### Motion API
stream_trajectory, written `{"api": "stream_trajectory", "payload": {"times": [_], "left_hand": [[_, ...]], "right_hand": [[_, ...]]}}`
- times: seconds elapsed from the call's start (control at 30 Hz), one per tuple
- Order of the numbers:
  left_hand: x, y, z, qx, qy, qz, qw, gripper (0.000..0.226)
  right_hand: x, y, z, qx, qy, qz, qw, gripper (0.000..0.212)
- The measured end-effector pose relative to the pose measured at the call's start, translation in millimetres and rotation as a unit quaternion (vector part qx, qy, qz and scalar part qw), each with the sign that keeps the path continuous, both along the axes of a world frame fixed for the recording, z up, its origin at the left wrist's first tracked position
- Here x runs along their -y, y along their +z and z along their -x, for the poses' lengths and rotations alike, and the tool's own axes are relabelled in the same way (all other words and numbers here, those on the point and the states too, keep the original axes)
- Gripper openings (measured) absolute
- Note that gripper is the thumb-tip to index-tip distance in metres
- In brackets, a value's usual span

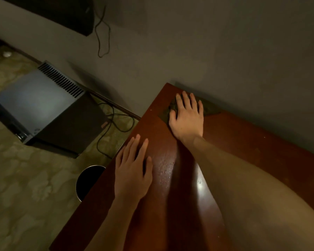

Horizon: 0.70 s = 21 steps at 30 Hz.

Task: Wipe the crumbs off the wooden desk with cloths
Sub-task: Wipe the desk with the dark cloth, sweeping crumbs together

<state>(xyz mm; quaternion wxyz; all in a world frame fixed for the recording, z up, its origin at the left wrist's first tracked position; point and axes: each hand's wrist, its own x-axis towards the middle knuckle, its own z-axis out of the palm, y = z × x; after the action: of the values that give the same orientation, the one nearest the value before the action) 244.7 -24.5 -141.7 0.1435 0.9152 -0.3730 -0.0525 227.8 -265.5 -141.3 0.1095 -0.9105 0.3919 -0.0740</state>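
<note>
The wooden desk (243, 147) is reddish brown and glossy, with its far edge against the wall. A dark greenish cloth (209, 106) lies near the desk's far left corner. My right hand (187, 117) presses flat on that cloth, fingers spread toward the wall. My left hand (133, 170) rests flat on the bare wood near the desk's left edge, holding nothing. A few pale specks and small droplets (166, 168) show on the surface between my arms.
A grey wall (225, 51) runs along the desk's far side. Left of the desk, on patterned carpet, stand a dark round bin (87, 180) and a black box appliance (49, 109) with loose cables (112, 124). Another cable hangs on the wall.
</note>
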Motion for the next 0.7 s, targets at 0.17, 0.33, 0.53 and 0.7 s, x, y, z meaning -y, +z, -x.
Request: {"api": "stream_trajectory", "payload": {"times": [0.17, 0.33, 0.53, 0.7], "left_hand": [[1.8, -0.4, 0.6, 0.004, -0.002, -0.008, 1.000, 0.057], [2.2, 2.5, -1.0, 0.004, -0.011, -0.005, 1.000, 0.055], [-3.1, 2.4, -3.2, -0.013, -0.037, 0.001, 0.999, 0.054], [-2.7, 2.2, -3.6, -0.009, -0.043, 0.000, 0.999, 0.056]], "right_hand": [[-2.1, -2.6, 3.2, -0.012, 0.012, 0.008, 1.000, 0.067], [-30.6, -2.8, 20.2, -0.014, 0.002, 0.022, 1.000, 0.064], [-127.5, 6.6, 62.3, -0.016, 0.001, -0.008, 1.000, 0.063], [-154.3, 7.1, 71.0, -0.035, 0.000, -0.027, 0.999, 0.062]]}}
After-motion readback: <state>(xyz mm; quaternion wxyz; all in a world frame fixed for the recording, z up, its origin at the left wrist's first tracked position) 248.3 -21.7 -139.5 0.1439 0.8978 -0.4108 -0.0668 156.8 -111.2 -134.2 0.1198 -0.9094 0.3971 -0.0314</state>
